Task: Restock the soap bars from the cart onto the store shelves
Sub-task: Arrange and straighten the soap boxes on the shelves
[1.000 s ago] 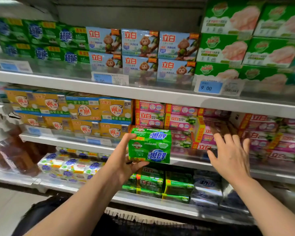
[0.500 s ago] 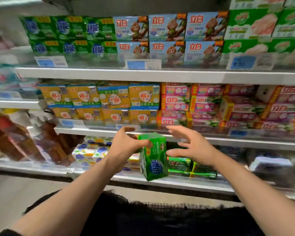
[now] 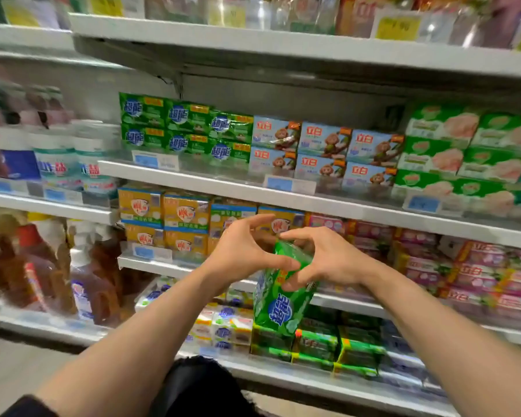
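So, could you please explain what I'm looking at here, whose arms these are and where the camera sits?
There is no machine: a person wears a camera on the head, looking forward and down at their own bare arms. The left hand and right hand together hold a green soap pack, tilted on end, in front of store shelves. Matching green packs sit stacked on the upper shelf, beside blue monkey-print boxes. Yellow packs and pink packs fill the shelf below.

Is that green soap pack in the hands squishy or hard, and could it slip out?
The green soap pack probably feels firm: it keeps its blocky shape while tilted between the left hand and right hand. Its shiny wrapper looks slick, so it might slide. Matching packs stack neatly on the shelf, so it likely won't roll.
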Demonstrator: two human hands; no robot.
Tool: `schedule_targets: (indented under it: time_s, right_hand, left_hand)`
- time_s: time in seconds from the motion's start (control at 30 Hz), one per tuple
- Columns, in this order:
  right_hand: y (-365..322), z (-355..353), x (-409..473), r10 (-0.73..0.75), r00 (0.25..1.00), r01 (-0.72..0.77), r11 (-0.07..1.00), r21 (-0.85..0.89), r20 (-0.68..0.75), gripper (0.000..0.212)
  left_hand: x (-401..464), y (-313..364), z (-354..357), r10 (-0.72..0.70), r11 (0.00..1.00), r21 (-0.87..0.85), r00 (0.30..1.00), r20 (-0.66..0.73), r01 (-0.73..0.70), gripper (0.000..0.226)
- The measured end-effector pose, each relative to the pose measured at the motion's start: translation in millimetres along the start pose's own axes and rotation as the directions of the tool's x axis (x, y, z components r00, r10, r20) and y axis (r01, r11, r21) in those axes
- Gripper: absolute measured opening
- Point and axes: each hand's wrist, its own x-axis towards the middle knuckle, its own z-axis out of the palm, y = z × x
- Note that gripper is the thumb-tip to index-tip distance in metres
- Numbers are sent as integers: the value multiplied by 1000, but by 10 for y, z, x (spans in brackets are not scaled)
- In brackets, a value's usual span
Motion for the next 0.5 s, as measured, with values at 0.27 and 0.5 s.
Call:
schedule_targets:
  time_s: [0.27, 0.5]
  right_hand:
    - [-669, -545, 901, -28, 931, 209, 858, 469, -364, 59]
    - [-683, -487, 1901, 159, 833, 292, 687, 666, -530, 70]
  left_hand:
    - [582, 20, -1213, 181, 974, 215, 818, -546, -71, 34]
    - [1127, -345, -1550, 230, 560, 817, 921, -315, 140, 83]
